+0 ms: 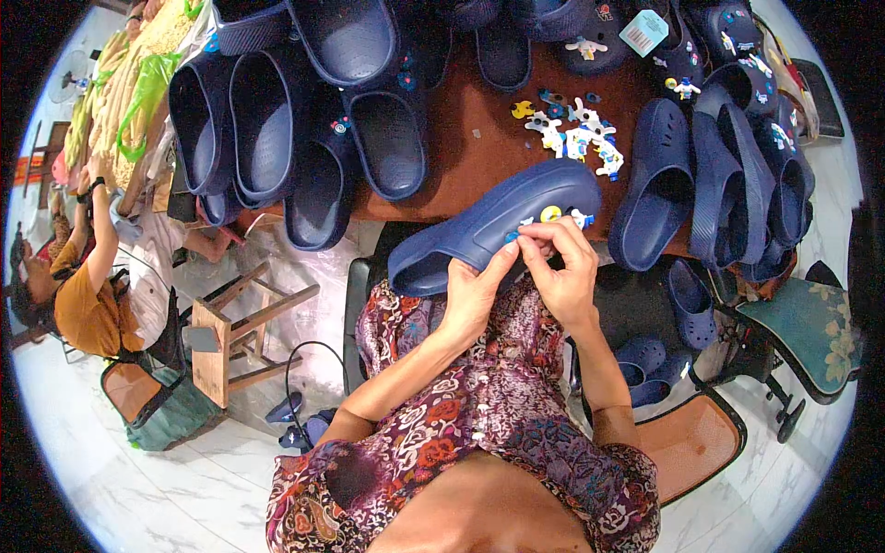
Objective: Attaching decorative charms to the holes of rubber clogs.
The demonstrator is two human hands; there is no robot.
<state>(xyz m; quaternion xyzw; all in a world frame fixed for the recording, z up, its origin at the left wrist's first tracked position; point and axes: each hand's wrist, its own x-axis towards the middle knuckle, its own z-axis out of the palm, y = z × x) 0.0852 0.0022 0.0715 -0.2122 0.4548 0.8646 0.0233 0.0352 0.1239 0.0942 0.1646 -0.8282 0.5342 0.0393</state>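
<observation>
Over my lap a navy blue foam clog [498, 214] is held sideways, its toe to the right and its opening to the left. My left hand [475, 293] grips it, some fingers hidden inside, with the thumb pressed at its side. My right hand [564, 275] has thumb and forefinger pinched at a small blue shoe charm [513, 237] on the clog's upper. Beside these fingers, a yellow charm [550, 214] and a white-and-blue charm [581, 218] sit on the toe. A pile of loose charms [578, 140], mostly white figures, lies on the table beyond.
Many navy clogs [263, 129] crowd the brown table [475, 129] at left, back and right; one carries a pale blue tag [643, 33]. A wooden stool [244, 336] stands left, a green-seated chair [802, 332] right. Another person [97, 304] works at far left.
</observation>
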